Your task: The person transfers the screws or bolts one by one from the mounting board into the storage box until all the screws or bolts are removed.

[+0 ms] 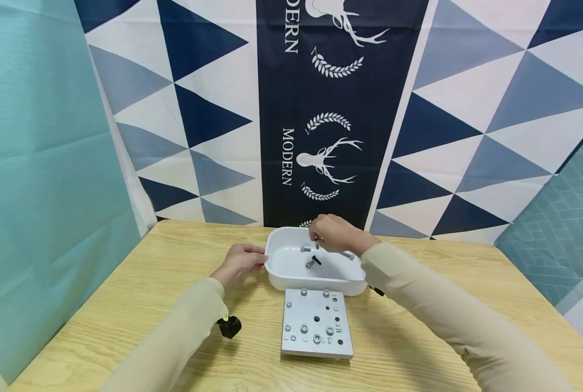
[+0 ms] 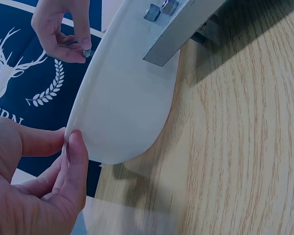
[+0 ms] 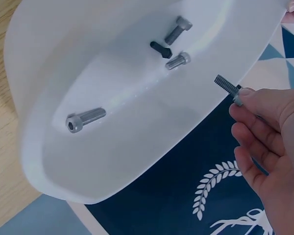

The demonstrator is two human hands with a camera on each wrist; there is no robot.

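Between thumb and index finger my right hand (image 3: 269, 132) pinches a bolt (image 3: 227, 85) by its head, threaded end pointing out over the white tray (image 3: 152, 152). My left hand (image 2: 44, 176) pinches the rim at the tray's left end. Inside the tray lie a long socket-head bolt (image 3: 85, 120), a second bolt (image 3: 178, 30), a shorter bolt (image 3: 178, 60) and a small black pointed piece (image 3: 161, 49). In front of the tray, a grey metal plate (image 1: 316, 348) carries several bolts and also shows open holes.
All of this stands on a wooden table (image 1: 443, 305). A patterned cloth (image 1: 321, 109) hangs behind its back edge, close to the tray. On the left is a teal curtain (image 1: 51, 163). A black wrist mount (image 1: 230, 326) sits under the left sleeve.
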